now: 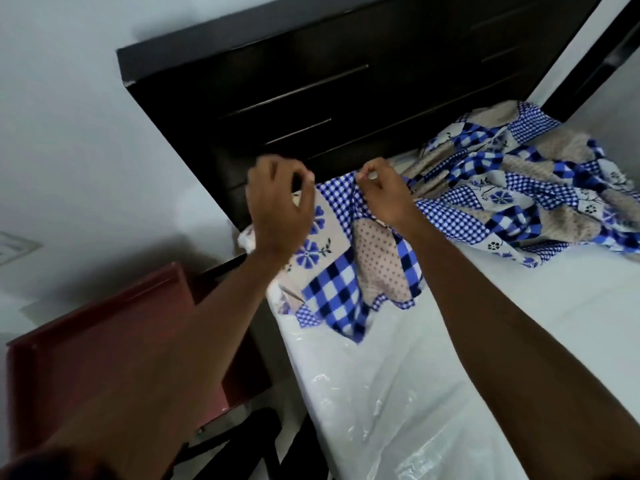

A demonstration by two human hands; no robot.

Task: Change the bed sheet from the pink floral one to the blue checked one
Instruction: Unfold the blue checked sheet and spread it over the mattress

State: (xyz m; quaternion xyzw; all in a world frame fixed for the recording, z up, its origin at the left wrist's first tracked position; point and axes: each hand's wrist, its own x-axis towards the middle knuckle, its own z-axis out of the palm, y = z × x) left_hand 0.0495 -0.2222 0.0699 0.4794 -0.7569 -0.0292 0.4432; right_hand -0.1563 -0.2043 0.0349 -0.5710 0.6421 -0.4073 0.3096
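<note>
The blue checked sheet [332,292] lies in a heap at the head end of the mattress [502,323], close to the dark headboard [329,81]. One part sits on the near corner, right under the hands. The rest is bunched up along the head edge, toward the far corner. The other parts of the mattress are bare and white, with shiny plastic wrap [398,410] over the near side.

The right hand [384,195] pinches the top edge of the sheet between thumb and fingers, just by the headboard. The left hand [280,202] is over the near corner with its fingers curled. I cannot tell if it really has cloth in it, because it is a bit blurry there.

The sheet looks thin, soft and light. It folds and wrinkles easily, so it will not hold any shape. It will flop and drag wherever it is pulled. I think one hand could lift it, but two hands spread apart will keep it flat.

The best place to hold it is along the edge and at the corners, not in the middle of the heap. The plastic looks slippery, so I think the sheet may slide back when pulled. Tucking the corner down by the headboard should help it stay.
</note>
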